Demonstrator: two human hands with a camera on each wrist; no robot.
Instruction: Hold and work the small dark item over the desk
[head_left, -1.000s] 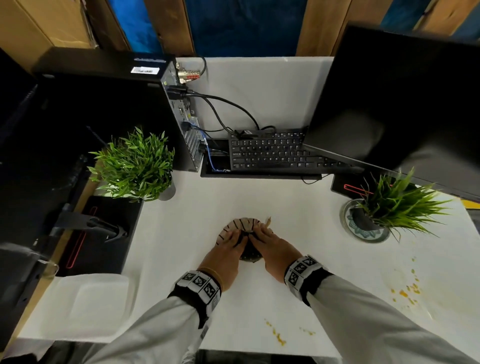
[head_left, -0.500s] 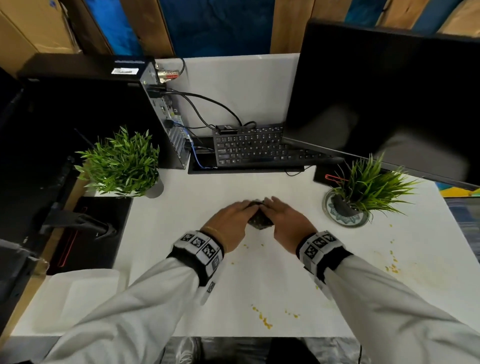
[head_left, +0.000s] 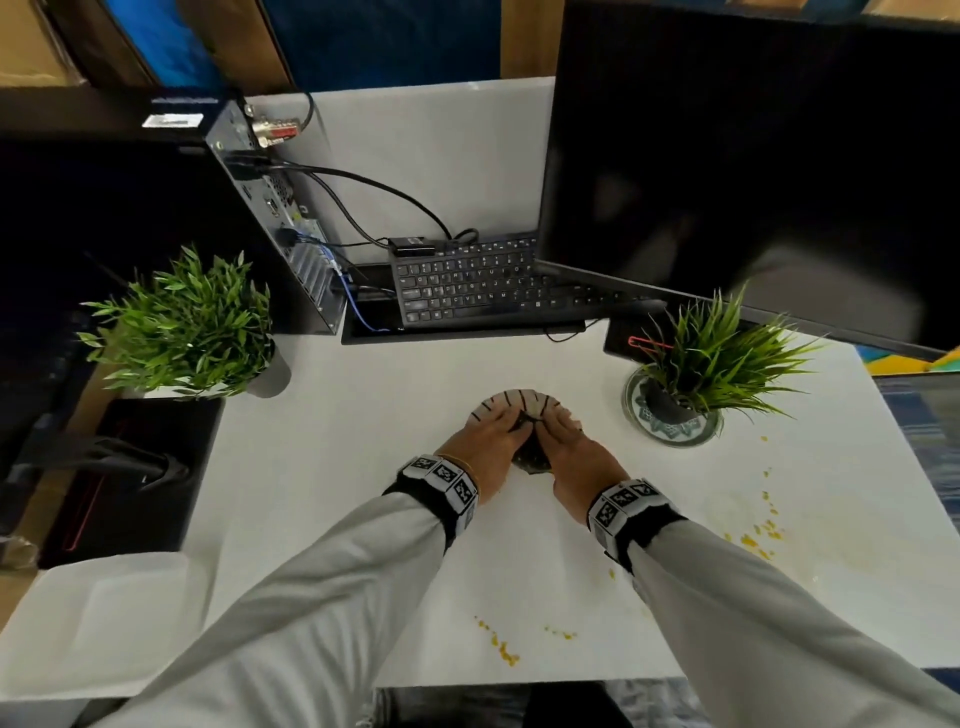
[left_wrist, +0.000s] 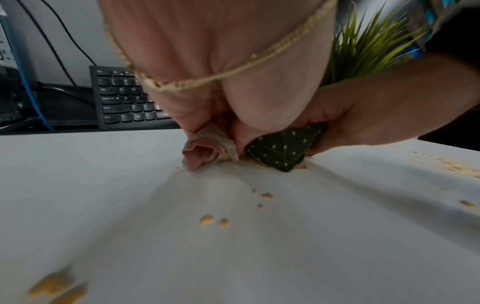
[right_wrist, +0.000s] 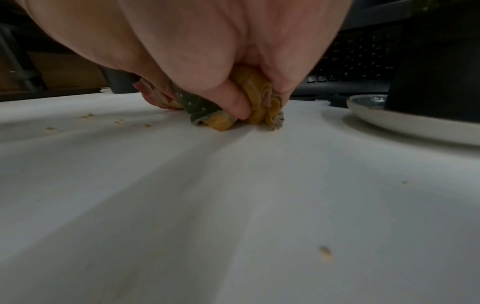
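A person's two hands press a bunched cloth (head_left: 519, 410) onto a white table (head_left: 332, 467), seen from a head camera looking down. The cloth lies mid-table, at about 12 o'clock from the person's body. It shows a pale striped part fanned out ahead of the fingers and a dark dotted part under the palms.

The left hand (head_left: 480, 441) grips the cloth's left side, fingers curled down into the folds. In the left wrist view a rolled pinkish fold (left_wrist: 205, 150) pokes out beneath the fingers beside the dark dotted fabric (left_wrist: 283, 148). The right hand (head_left: 574, 457) grips the right side, touching the left hand at the fingertips. In the right wrist view its thumb and fingers pinch yellow-stained folds (right_wrist: 257, 102) against the table.

Yellow crumbs (head_left: 501, 644) are scattered at 6 o'clock from the cloth, and more (head_left: 753, 535) at 4 o'clock.

A potted plant on a saucer (head_left: 706, 364) stands at 2 o'clock, near the right hand. A second plant (head_left: 187, 322) stands at 10 o'clock, well apart. A keyboard (head_left: 467, 280) lies at 12 o'clock, partly under a dark monitor (head_left: 753, 156). A computer case (head_left: 130, 218) with cables sits at 11 o'clock.
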